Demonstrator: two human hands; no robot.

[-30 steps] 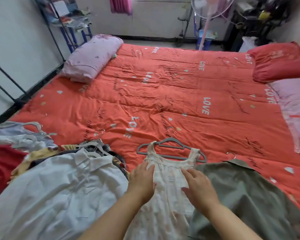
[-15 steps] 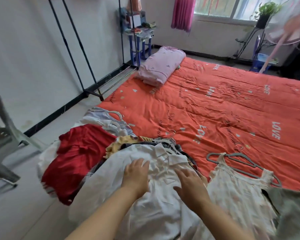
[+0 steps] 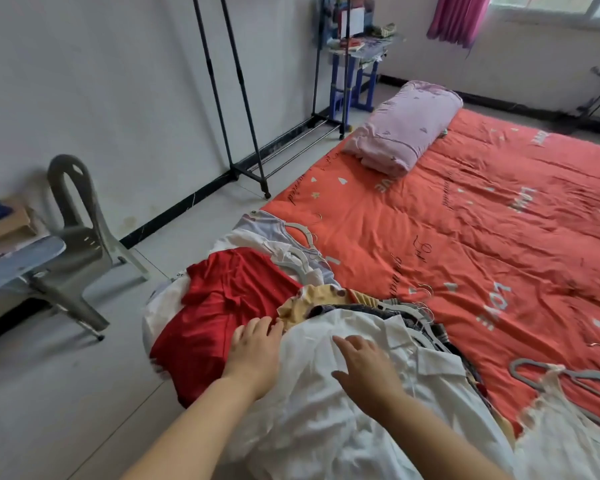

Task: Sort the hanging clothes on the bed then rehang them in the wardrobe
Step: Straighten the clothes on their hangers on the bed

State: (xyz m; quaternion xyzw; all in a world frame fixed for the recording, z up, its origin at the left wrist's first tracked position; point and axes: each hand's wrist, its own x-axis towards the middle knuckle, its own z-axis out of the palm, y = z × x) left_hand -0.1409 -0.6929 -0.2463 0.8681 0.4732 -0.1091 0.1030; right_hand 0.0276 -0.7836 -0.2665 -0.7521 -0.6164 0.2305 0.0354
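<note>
White collared cotton shirt [image 3: 326,410] tops the clothes heap at the near left corner of the orange-red quilted bed [image 3: 465,254] | left hand [image 3: 255,351] flat, fingers straight, where the shirt meets a red fabric garment [image 3: 222,306] | right hand [image 3: 364,367] spread, palm down, on the shirt | black metal clothes rail [image 3: 243,98] beside the bed's left edge

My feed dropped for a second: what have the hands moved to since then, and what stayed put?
Both hands left the white dress and moved left to the pile: the right hand lies flat on the white shirt, the left hand at its edge beside the red garment. Neither holds anything. The dress stays on its grey hanger; the pile looks unchanged.
</note>
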